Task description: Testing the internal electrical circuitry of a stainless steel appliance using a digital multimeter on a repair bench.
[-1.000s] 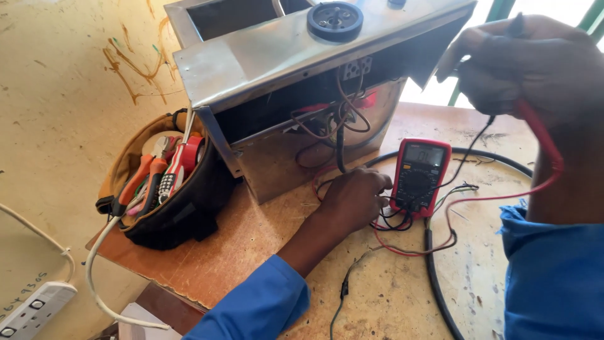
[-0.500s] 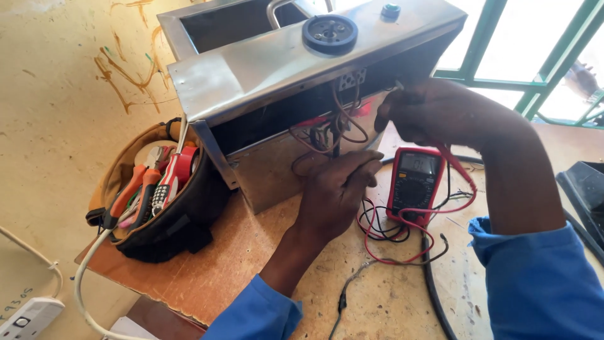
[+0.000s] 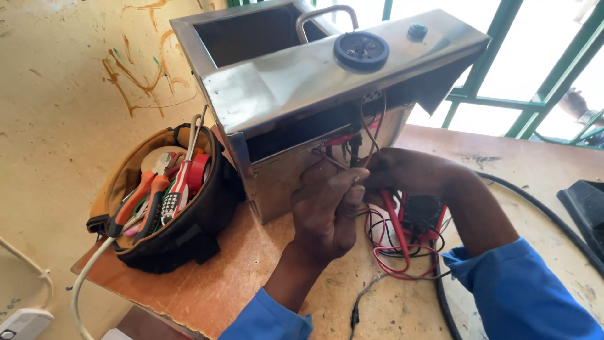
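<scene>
A stainless-steel appliance box stands on the wooden table with its side open and wires hanging out. My left hand is raised at that opening, fingers pinched on a black test probe among the wires. My right hand is beside it, closed on a red test lead that loops down to the table. A red multimeter lies under my right forearm, mostly hidden.
A black tool bag with pliers and screwdrivers sits left of the box. A thick black cable curves across the table on the right. A white power strip lies at the lower left. A black dial tops the box.
My left hand rose from the table beside the multimeter up to the wires. My right hand came down from the upper right to the box opening with the red lead.
</scene>
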